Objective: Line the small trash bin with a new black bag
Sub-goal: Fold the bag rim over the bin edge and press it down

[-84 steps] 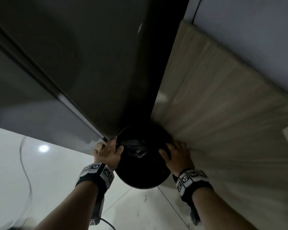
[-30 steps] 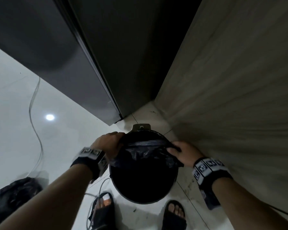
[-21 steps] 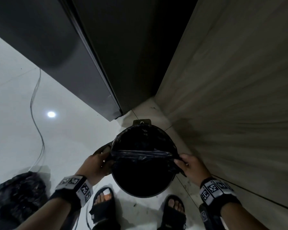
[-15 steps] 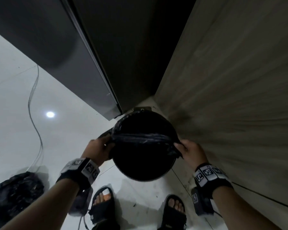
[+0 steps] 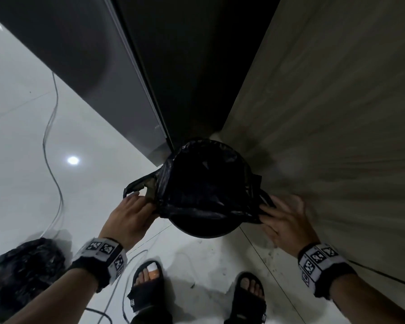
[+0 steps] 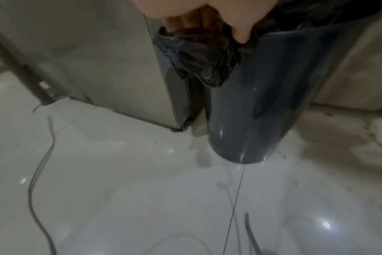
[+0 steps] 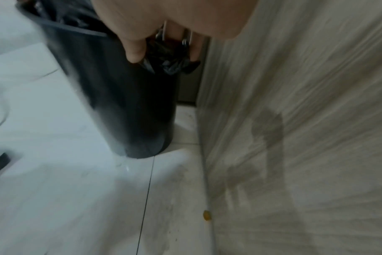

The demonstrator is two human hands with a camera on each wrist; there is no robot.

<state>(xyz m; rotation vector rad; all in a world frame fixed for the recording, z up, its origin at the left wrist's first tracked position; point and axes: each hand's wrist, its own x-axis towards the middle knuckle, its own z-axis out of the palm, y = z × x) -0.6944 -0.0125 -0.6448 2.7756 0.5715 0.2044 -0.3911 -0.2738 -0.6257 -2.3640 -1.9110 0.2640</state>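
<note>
A small round dark grey bin (image 5: 204, 230) stands on the white floor in the corner between an appliance and a wood panel. The black bag (image 5: 206, 183) hangs inside it, its mouth folded over the far rim and both sides; the near rim is bare. My left hand (image 5: 138, 202) holds the bag's left handle flap outside the rim. In the left wrist view, thumb and fingers pinch the bag (image 6: 199, 57) against the bin (image 6: 262, 96). My right hand (image 5: 274, 206) holds the right flap; the right wrist view shows it pinching the bag (image 7: 168, 58) beside the bin (image 7: 124, 96).
A grey appliance (image 5: 91, 78) stands left of the bin and a wood panel (image 5: 337, 113) right of it, both close. A cable (image 5: 49, 127) runs over the floor at left. A full black bag (image 5: 21, 274) lies at lower left. My sandalled feet (image 5: 147, 286) stand just before the bin.
The bag's edge, stretched across the middle of the opening, has been drawn toward the near rim. The bag mouth now spreads over the far rim and sides. Both hands moved nearer to me.
</note>
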